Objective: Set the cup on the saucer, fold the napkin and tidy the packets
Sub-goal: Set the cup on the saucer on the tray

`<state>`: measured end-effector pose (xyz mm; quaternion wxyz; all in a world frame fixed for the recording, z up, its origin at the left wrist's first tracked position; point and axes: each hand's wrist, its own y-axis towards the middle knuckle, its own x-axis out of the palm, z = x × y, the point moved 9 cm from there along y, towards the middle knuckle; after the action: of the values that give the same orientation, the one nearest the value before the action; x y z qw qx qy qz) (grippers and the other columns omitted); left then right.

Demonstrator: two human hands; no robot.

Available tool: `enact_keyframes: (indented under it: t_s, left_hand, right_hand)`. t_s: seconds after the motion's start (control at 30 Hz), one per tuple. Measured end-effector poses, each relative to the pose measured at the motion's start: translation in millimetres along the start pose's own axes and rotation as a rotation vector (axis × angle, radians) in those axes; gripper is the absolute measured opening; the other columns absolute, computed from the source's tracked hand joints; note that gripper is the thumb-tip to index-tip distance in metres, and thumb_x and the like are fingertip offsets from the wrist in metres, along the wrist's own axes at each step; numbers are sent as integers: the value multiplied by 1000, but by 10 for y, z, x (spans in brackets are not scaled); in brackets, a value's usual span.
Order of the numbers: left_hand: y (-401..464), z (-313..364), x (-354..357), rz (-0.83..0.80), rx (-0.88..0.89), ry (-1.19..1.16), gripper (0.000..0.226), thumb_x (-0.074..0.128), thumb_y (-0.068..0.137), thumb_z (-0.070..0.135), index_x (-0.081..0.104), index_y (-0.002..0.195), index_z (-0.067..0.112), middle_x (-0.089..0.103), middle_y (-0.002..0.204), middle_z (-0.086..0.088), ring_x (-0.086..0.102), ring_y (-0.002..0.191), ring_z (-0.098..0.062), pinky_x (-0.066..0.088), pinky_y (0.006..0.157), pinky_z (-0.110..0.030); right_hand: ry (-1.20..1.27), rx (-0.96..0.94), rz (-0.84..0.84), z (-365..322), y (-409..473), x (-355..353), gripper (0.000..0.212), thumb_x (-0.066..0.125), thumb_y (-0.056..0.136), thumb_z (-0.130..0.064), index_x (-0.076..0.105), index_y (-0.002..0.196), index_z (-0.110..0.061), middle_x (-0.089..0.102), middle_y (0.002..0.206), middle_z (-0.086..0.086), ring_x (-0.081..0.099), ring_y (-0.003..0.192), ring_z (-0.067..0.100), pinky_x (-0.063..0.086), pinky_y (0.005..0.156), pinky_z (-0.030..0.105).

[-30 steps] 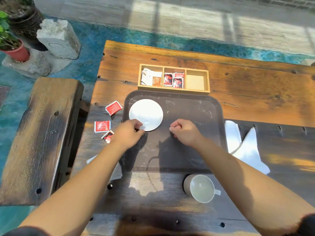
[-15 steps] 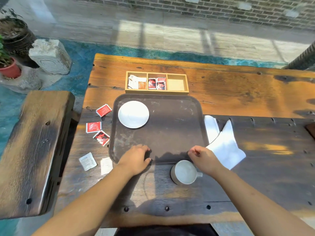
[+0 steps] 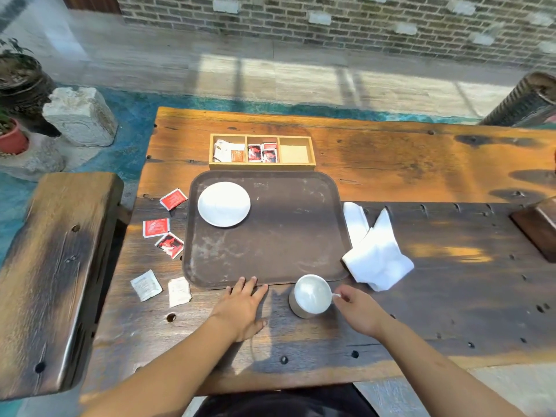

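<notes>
A white cup (image 3: 311,296) stands upright on the wooden table just in front of the dark brown tray (image 3: 279,245). My right hand (image 3: 359,313) is at the cup's handle, fingertips touching it. My left hand (image 3: 242,308) lies flat and open on the table, fingertips at the tray's near rim. A white saucer (image 3: 223,204) sits empty in the tray's far left corner. A crumpled white napkin (image 3: 374,251) lies right of the tray. Three red packets (image 3: 165,225) and two white packets (image 3: 161,286) are scattered left of the tray.
A wooden three-compartment box (image 3: 262,167) behind the tray holds white packets on the left and red ones in the middle; its right compartment is empty. A wooden bench (image 3: 51,266) runs along the left. A dark wooden block (image 3: 538,227) sits at the right edge.
Both hands drew back from the saucer to the tray's near edge. The right hand then shifted from above the cup to its handle side. The view pulled back.
</notes>
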<state>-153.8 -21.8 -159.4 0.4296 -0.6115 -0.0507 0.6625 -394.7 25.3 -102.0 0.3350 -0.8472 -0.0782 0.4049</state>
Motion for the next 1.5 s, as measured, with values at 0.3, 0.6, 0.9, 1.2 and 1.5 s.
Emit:
enact_keyframes:
  t_s: [0.3,0.6,0.9,1.2,1.5]
  left_hand:
    - [-14,-23,10,-11,0,-5,88,50,93,52,-4,157,23,-4,166,-5,-3,152,-30,9,122,-49]
    - [55,-253,-171,53,-73,-90,92,53,89,57,1,157,25,7,166,-3,6,151,-28,9,122,-48]
    - [182,-841,-419,85,-237,-114,105,50,79,74,-2,157,27,-6,166,-5,-8,151,-31,5,121,-54]
    - [345,-1152,-470,33,-266,-139,115,47,71,84,-8,156,30,-17,164,-10,-17,149,-35,5,121,-48]
    - [412,-1223,-426,-63,-264,-147,116,52,70,83,-8,155,33,-26,162,-6,-25,147,-35,5,120,-51]
  right_hand:
    - [146,25,-37,-66,-66,87,27,52,98,-34,48,77,-18,58,80,0,51,75,16,50,81,40]
    - [161,-56,-38,-467,45,6,27,52,97,-33,48,76,-16,56,81,4,49,75,17,50,88,50]
    - [170,-86,-57,-1108,436,-56,30,47,97,-31,61,87,-7,71,98,12,65,93,28,50,88,40]
    - [248,-154,-49,-1768,999,-65,28,50,93,-33,61,82,-10,74,83,15,65,72,22,55,78,44]
    - [302,-152,-85,-2281,1550,-38,23,49,97,-29,61,89,-11,66,74,7,58,68,17,56,81,43]
